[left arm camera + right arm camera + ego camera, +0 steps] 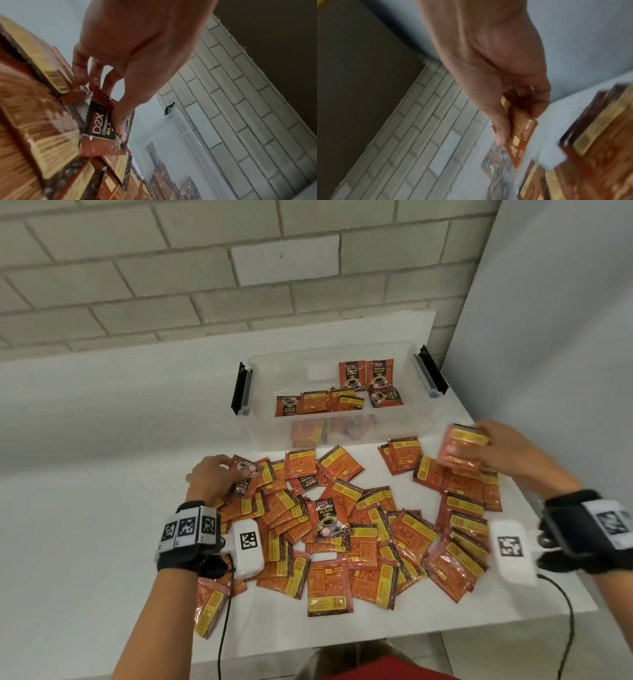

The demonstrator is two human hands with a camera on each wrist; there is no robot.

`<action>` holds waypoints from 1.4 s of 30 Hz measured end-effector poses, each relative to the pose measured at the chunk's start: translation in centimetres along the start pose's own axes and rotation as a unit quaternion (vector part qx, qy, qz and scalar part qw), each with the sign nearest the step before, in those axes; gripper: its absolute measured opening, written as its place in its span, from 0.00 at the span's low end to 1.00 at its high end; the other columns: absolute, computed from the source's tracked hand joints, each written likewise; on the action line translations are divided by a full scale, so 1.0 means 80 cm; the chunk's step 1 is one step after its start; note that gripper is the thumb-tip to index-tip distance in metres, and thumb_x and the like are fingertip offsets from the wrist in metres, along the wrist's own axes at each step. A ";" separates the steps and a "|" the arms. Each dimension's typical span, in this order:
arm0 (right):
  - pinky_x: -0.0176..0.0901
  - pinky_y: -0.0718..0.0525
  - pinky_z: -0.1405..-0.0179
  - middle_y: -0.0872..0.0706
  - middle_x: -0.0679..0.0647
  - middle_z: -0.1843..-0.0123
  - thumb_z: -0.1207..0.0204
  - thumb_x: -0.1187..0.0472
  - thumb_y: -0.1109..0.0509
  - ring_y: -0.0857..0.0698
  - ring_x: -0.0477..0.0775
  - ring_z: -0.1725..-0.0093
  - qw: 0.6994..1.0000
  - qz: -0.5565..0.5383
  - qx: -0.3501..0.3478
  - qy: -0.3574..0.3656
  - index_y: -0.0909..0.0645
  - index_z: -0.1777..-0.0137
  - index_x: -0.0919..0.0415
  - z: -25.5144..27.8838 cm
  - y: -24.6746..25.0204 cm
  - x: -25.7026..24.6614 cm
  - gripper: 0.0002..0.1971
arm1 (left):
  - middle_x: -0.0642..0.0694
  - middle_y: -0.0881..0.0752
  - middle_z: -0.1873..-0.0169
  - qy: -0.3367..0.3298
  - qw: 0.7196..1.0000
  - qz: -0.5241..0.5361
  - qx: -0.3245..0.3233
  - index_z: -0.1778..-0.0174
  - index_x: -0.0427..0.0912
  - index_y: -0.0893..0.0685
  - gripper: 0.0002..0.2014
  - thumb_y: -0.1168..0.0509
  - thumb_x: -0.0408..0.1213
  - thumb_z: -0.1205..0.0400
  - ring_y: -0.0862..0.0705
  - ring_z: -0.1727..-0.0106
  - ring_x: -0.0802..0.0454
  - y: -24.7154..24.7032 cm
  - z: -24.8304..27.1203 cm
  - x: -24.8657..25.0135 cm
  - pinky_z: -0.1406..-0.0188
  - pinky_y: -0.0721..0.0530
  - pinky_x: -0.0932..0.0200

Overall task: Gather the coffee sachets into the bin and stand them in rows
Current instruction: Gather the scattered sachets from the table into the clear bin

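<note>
On the white table [102,440] a spread of coffee sachets [342,542] lies before the clear bin [260,419], which already holds several. At the pile's far-left edge the left hand [209,474] pinches a sachet [101,125], while the right hand [496,450] grips a small stack [462,446] lifted just right of the bin

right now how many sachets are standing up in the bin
2, side by side against the far wall of the bin: one sachet on the left, another right of it. The others inside lie flat or lean, and some may be hidden.
</note>
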State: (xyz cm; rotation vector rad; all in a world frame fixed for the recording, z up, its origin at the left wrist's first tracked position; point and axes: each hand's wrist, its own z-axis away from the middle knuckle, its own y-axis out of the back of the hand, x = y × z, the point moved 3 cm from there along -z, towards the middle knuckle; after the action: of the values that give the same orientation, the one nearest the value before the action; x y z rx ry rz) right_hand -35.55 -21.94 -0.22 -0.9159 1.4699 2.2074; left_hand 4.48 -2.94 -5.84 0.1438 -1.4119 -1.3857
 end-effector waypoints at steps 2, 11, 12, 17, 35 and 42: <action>0.53 0.19 0.46 0.15 0.58 0.48 0.42 0.38 0.19 0.16 0.61 0.48 0.998 0.031 -0.014 -0.052 0.24 0.41 0.60 0.011 0.011 0.031 0.36 | 0.38 0.16 0.38 -0.001 1.000 -0.019 -0.018 0.51 0.49 0.16 0.15 0.23 0.50 0.28 0.19 0.38 0.38 -0.003 -0.008 -0.003 0.34 0.23 0.37; 0.48 0.21 0.52 0.29 0.66 0.35 0.29 0.58 0.21 0.21 0.60 0.52 0.994 0.102 0.032 -0.034 0.31 0.28 0.63 0.025 -0.033 0.063 0.32 | 0.35 0.19 0.35 0.026 0.998 -0.031 -0.052 0.28 0.36 0.26 0.31 0.24 0.41 0.25 0.19 0.37 0.38 -0.010 -0.015 0.013 0.35 0.20 0.41; 0.44 0.23 0.57 0.30 0.66 0.35 0.28 0.59 0.22 0.22 0.57 0.54 0.995 0.095 0.039 -0.019 0.30 0.29 0.62 0.025 -0.035 0.060 0.30 | 0.35 0.17 0.37 0.023 0.998 -0.034 -0.055 0.30 0.34 0.23 0.28 0.24 0.41 0.24 0.17 0.39 0.40 -0.011 -0.016 0.014 0.37 0.19 0.43; 0.41 0.27 0.58 0.26 0.60 0.41 0.28 0.61 0.22 0.24 0.54 0.52 0.995 0.064 0.064 0.034 0.29 0.38 0.59 0.016 -0.041 0.046 0.23 | 0.37 0.11 0.53 0.024 0.996 0.007 -0.089 0.49 0.34 0.14 0.12 0.26 0.38 0.22 0.13 0.54 0.44 -0.007 -0.013 0.016 0.48 0.15 0.47; 0.25 0.20 0.64 0.15 0.38 0.52 0.55 0.34 0.16 0.12 0.38 0.57 0.980 0.017 -0.196 -0.040 0.34 0.34 0.41 0.157 -0.053 0.075 0.48 | 0.38 0.14 0.47 0.026 0.990 0.135 0.021 0.51 0.38 0.16 0.14 0.22 0.38 0.28 0.14 0.49 0.40 0.045 0.078 -0.063 0.47 0.16 0.44; 0.35 0.24 0.41 0.36 0.46 0.43 0.37 0.42 0.19 0.33 0.43 0.41 0.973 0.190 -0.130 -0.015 0.38 0.30 0.50 0.142 -0.076 0.072 0.40 | 0.33 0.18 0.41 0.048 0.995 -0.040 0.076 0.41 0.41 0.19 0.23 0.22 0.47 0.27 0.24 0.36 0.32 0.012 0.053 -0.076 0.39 0.25 0.40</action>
State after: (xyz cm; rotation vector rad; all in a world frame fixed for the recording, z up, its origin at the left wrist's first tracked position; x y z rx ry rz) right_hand -39.91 -9.57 -5.38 -0.7163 1.4628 2.7305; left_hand 4.39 4.38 -7.46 0.3655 -1.4428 -1.3176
